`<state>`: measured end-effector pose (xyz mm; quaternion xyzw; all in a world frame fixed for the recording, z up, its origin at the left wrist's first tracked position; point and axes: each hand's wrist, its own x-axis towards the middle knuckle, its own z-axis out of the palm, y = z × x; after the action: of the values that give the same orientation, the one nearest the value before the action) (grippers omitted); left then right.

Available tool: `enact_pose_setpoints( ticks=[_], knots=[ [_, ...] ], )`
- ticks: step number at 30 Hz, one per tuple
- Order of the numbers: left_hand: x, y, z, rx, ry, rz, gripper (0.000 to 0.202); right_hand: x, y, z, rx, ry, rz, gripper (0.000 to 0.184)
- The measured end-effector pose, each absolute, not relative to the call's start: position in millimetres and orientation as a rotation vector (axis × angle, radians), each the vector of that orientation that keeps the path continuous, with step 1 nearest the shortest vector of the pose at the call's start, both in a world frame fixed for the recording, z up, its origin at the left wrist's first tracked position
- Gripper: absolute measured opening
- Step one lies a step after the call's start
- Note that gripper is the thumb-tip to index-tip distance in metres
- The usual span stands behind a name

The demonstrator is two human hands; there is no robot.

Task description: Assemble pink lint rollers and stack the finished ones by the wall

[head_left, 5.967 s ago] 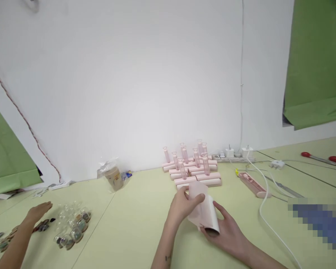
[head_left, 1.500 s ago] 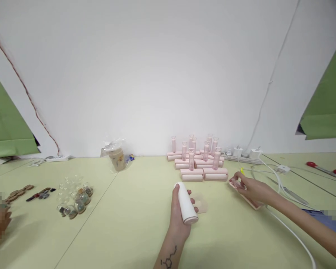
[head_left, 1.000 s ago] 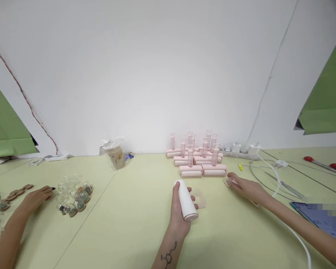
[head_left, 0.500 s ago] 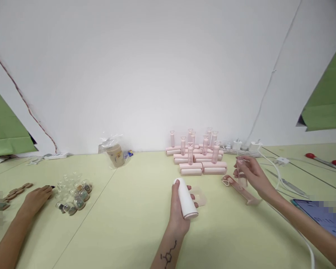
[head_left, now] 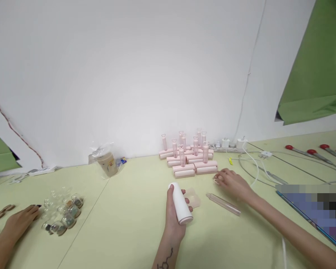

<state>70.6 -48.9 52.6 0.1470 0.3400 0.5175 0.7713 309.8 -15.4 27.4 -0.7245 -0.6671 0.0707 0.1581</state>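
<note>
My left hand [head_left: 174,218] is wrapped around a white paper-like roll [head_left: 180,203], held tilted above the table. A translucent pale square piece [head_left: 192,198] lies just behind those fingers. At the right, my right hand [head_left: 232,183] has its fingers closed over a pink piece with a heart-shaped loop [head_left: 216,181]; the hand hides most of that piece. In front of it a clear pink tube [head_left: 224,204] lies on the table. Behind both hands several pink lint rollers [head_left: 206,167] stand in rows, with upright clear pink handles topped by heart loops.
At the left, another person's hand [head_left: 22,220] rests near several small glass jars [head_left: 68,215]. A bagged cup [head_left: 108,164] stands by the wall. To the right are a power strip with chargers [head_left: 225,142], white cables, a phone or tablet [head_left: 310,220] and red-handled tools [head_left: 313,152].
My right hand has let go of the clear pink tube, now on the table, and moved onto the piece with the heart loop. My left hand still holds the roll. The view has turned right.
</note>
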Motion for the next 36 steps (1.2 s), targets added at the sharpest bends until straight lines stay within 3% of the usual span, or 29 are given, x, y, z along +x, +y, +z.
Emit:
enact_pose_setpoints(
  ticks=[5, 12, 17, 26, 36],
  knots=[
    [71, -50, 51, 0.327, 0.731, 1.13, 0.037, 352, -3, 24, -2.357, -1.723, 0.387, 0.032],
    [72, -52, 53, 0.316, 0.698, 1.14, 0.037, 355, -11, 9, -2.085, -1.589, 0.296, 0.03],
    [74, -51, 55, 0.305, 0.755, 1.208, 0.037, 324, -26, 34, -1.912, -1.544, 0.18, 0.058],
    [83, -65, 57, 0.52, 0.79, 1.396, 0.033, 188, -91, 54, -1.286, -1.464, 0.992, 0.041],
    [88, -73, 53, 0.643, 0.775, 1.383, 0.039, 162, -94, 59, -1.298, -1.236, 0.933, 0.041]
  ],
)
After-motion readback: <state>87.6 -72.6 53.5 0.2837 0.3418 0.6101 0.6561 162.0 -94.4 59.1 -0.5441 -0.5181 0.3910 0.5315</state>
